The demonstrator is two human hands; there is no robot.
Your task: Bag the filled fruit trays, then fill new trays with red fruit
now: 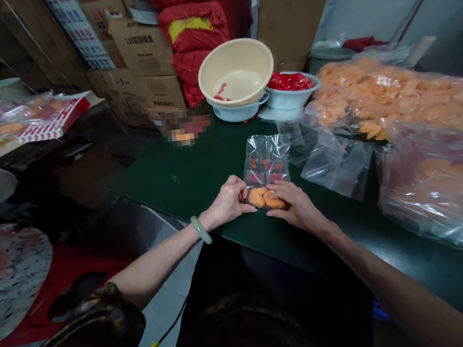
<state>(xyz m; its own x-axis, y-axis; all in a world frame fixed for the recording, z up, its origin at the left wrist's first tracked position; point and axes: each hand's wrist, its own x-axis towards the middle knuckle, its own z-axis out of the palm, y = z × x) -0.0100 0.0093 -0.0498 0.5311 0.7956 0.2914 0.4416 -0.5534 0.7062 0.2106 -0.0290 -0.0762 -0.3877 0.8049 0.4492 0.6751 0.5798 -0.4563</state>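
Going light and even seems smart — left fingers [237,187] pinch the clear bag [268,145] mid-frame, right fingers [283,191] grasp its right side, orange pieces [258,196] between (don't squash 'em).

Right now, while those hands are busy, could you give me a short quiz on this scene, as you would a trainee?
1. True or false: a bracelet is worn on the same arm as the left hand.

2. Multiple choice: what colour are the pieces at the near end of the clear bag, by the right hand?
A) green
B) orange
C) blue

3. Fill the gap: the bowl just right of the cream basin holds ____ things.

Key: 1. True. 2. B. 3. Red.
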